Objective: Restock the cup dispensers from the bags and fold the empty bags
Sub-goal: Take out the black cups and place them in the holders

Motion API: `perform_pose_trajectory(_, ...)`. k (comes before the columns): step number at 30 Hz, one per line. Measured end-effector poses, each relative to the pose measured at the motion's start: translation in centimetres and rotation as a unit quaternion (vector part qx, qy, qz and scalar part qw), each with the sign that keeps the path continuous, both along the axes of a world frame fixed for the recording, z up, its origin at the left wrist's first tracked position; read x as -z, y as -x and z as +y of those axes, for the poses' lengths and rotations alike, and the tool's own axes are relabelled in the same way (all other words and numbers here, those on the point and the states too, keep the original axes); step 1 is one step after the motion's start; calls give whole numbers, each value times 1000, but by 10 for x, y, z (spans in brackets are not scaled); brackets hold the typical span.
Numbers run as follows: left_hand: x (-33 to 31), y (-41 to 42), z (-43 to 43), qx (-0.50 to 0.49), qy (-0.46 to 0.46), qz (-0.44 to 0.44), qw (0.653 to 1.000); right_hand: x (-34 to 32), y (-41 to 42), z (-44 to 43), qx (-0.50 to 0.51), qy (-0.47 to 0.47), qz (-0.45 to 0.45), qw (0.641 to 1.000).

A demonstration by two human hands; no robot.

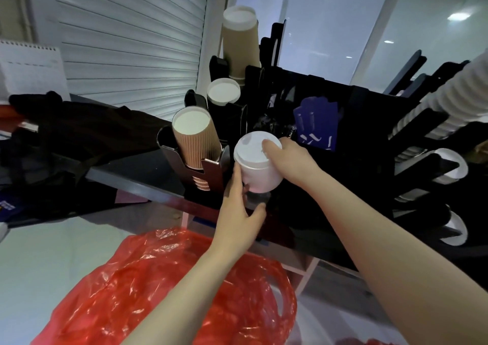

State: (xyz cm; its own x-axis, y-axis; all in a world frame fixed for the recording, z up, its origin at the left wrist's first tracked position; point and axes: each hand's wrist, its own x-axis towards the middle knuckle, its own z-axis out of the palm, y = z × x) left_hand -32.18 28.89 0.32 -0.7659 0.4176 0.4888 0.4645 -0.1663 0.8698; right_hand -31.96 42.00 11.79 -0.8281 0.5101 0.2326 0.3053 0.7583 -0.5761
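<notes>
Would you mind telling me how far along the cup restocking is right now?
Looks done: slots of the black dispenser already hold stacks, such as the brown ribbed cups and the tall tan cups. In hand: the left hand and right hand both grip a white cup stack at a front slot. Left: the red bag lies crumpled, not yet folded; whether it holds more cups cannot be seen.

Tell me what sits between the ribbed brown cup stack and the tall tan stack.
Head view: one shorter cup stack, its white base facing the camera.
</notes>
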Motion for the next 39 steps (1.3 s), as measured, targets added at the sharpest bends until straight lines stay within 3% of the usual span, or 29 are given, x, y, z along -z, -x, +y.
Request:
perform_pose_trajectory(12,-2,0,11,16,-49,-34,998,12,-1,3,68,-45,-3,997)
perform_pose_trajectory(19,0,1,7,-18,31,38,999,23,-6,20,52,-6,-13,999)
perform_pose_trajectory(26,1,0,9,-35,95,90,991,31,-3,27,54,-31,19,998)
perform_pose_trajectory(29,4,-2,13,-30,116,82,989,36,-4,28,56,-63,29,996)
perform_pose_trajectory(39,9,-3,15,-45,181,91,978,35,3,34,37,-186,-60,980)
